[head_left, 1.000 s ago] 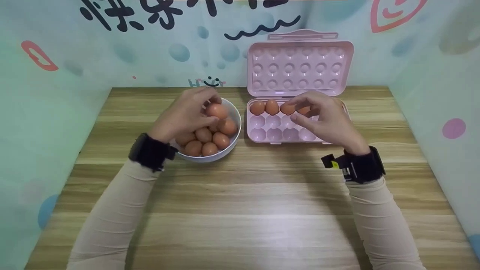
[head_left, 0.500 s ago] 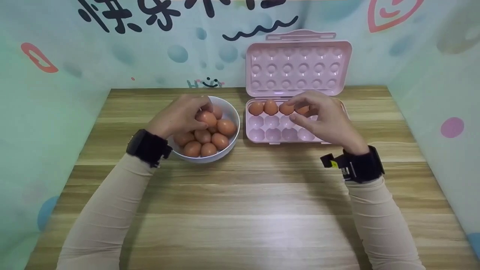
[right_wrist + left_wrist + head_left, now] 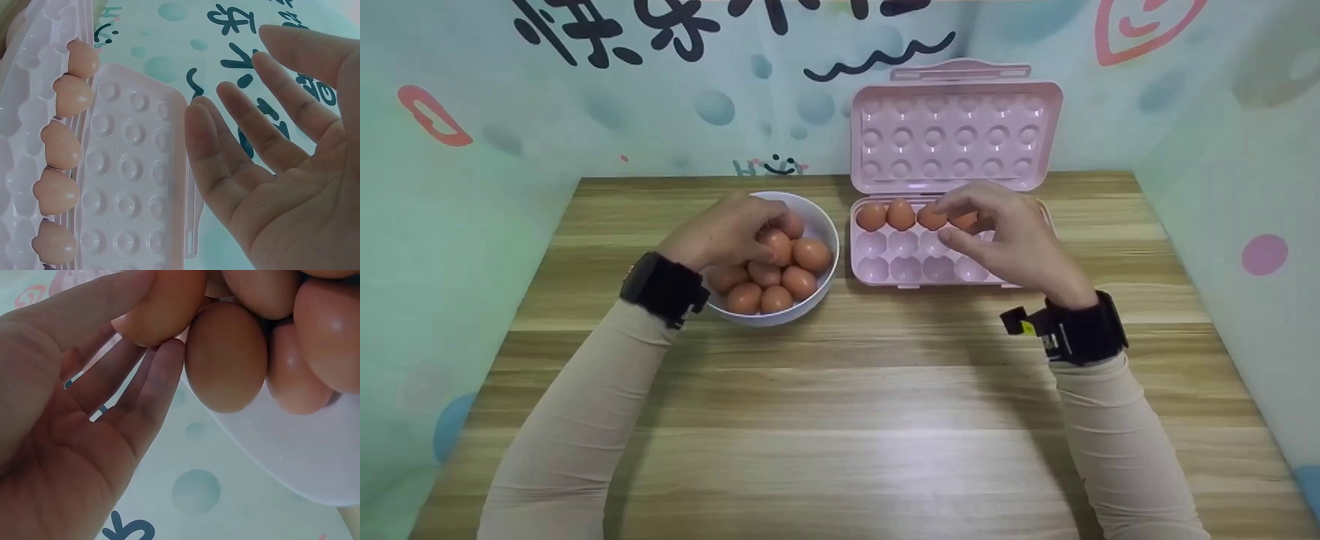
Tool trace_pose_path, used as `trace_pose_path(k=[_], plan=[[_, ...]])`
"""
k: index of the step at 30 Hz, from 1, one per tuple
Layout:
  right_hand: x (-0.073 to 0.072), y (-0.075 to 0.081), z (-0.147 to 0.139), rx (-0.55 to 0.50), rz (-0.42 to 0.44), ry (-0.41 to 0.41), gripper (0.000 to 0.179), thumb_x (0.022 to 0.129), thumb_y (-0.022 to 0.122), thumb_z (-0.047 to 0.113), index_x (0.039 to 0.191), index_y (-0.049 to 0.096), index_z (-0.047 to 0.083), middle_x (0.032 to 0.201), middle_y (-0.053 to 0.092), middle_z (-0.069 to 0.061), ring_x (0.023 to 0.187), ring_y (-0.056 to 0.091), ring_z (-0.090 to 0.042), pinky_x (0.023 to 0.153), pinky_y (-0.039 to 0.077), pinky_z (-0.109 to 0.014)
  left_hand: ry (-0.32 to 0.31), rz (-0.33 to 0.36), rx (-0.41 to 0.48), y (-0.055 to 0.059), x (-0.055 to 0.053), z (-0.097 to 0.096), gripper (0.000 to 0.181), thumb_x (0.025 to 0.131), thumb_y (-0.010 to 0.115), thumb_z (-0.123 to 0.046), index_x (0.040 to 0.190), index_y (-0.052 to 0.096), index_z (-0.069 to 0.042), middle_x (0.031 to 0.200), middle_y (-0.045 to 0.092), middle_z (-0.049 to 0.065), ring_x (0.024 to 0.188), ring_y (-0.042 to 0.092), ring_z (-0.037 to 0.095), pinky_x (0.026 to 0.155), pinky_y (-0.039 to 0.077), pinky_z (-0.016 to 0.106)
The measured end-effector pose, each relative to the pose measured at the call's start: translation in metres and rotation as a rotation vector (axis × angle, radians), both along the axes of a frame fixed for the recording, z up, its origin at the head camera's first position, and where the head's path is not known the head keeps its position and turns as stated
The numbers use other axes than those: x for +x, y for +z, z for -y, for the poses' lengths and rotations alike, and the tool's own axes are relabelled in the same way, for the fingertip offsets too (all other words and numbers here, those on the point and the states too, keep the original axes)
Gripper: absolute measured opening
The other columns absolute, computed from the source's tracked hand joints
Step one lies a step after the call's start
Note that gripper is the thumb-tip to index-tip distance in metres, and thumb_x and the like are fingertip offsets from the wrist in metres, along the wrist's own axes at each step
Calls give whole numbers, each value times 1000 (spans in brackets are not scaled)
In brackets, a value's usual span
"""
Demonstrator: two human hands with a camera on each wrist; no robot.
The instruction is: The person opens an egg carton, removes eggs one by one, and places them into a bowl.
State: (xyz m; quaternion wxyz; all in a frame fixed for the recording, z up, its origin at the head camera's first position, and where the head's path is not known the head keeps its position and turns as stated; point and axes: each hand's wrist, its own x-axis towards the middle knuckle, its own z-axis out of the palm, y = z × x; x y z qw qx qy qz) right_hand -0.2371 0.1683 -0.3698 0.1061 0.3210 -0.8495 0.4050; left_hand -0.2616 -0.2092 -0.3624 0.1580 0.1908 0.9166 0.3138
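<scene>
At the white bowl, my left hand pinches a brown egg between thumb and fingers. That egg sits among several other brown eggs heaped in the bowl. My right hand hovers over the pink egg carton, fingers loosely bent, thumb apart and nothing in its grasp. Along the carton's back row stand several eggs; the front hollows that show hold none. The right hand hides part of the carton's right side.
The carton's lid stands open against the patterned backdrop. Bowl and carton sit side by side at the back of the wooden table. Patterned walls rise to the left and right.
My left hand has moved left and down with the egg, bringing it lower among the eggs in the bowl. The right hand has stayed in place over the carton.
</scene>
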Motion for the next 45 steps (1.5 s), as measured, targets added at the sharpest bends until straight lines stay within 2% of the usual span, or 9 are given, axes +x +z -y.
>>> trace_pose_path(k=[7, 15, 21, 24, 28, 32, 36, 40, 45], plan=[[0, 0, 1, -12, 10, 19, 21, 95, 80, 9, 116, 78, 13, 117, 76, 5, 103, 71, -15, 84, 58, -21, 151, 219, 202, -2, 11, -4, 27, 103, 54, -5, 125, 68, -11, 125, 67, 10, 102, 71, 37, 99, 54, 51], [0, -2, 0, 8, -8, 3, 20, 96, 79, 9, 115, 79, 14, 118, 76, 6, 105, 71, -18, 84, 59, -23, 96, 154, 205, -8, 14, -6, 30, 100, 53, 5, 122, 69, -7, 114, 66, 15, 87, 72, 39, 83, 61, 48], [-3, -4, 2, 61, -49, -24, 23, 95, 79, 8, 117, 79, 17, 116, 75, 9, 104, 69, -15, 84, 61, -32, 24, -32, 56, -4, 15, -4, 31, 100, 58, 5, 123, 72, -10, 122, 68, 9, 112, 61, 26, 100, 51, 43], [-3, -4, 3, 74, -38, -27, 26, 95, 78, 7, 119, 78, 16, 115, 75, 7, 103, 67, -14, 86, 61, -33, 3, -89, 62, 0, 18, -4, 31, 99, 62, 4, 126, 71, -9, 127, 68, 10, 121, 59, 28, 107, 47, 45], [-5, -3, 7, 107, -9, -36, 26, 96, 77, 9, 122, 76, 11, 115, 74, 2, 102, 67, -18, 88, 59, -32, -54, -252, 21, 5, 23, -8, 32, 99, 69, -3, 130, 70, -11, 128, 68, 8, 123, 61, 29, 108, 48, 46], [-13, 2, 15, 200, -51, -38, 28, 96, 77, 10, 123, 73, 7, 116, 72, -6, 104, 65, -23, 90, 55, -38, -83, -424, -34, 8, 30, -18, 37, 100, 70, -12, 137, 68, -11, 137, 66, 9, 131, 59, 29, 112, 47, 47], [-27, 9, 27, 301, -107, -18, 32, 94, 77, 9, 125, 71, 5, 122, 71, -12, 114, 62, -29, 99, 51, -49, -70, -483, -35, 6, 39, -31, 47, 100, 71, -17, 145, 63, -14, 143, 62, 10, 130, 55, 28, 112, 47, 45], [-41, 12, 41, 394, -114, 8, 35, 95, 77, 13, 129, 70, 5, 129, 67, -15, 122, 61, -33, 107, 49, -51, -46, -511, -40, 0, 47, -41, 56, 98, 75, -26, 151, 58, -21, 148, 58, 4, 134, 52, 26, 103, 51, 49], [-62, 7, 56, 486, -93, 33, 36, 96, 75, 13, 131, 70, 5, 132, 66, -18, 124, 60, -36, 110, 47, -51, -56, -537, 18, -13, 50, -48, 62, 97, 79, -32, 154, 55, -24, 154, 53, 2, 143, 47, 28, 113, 42, 53]])
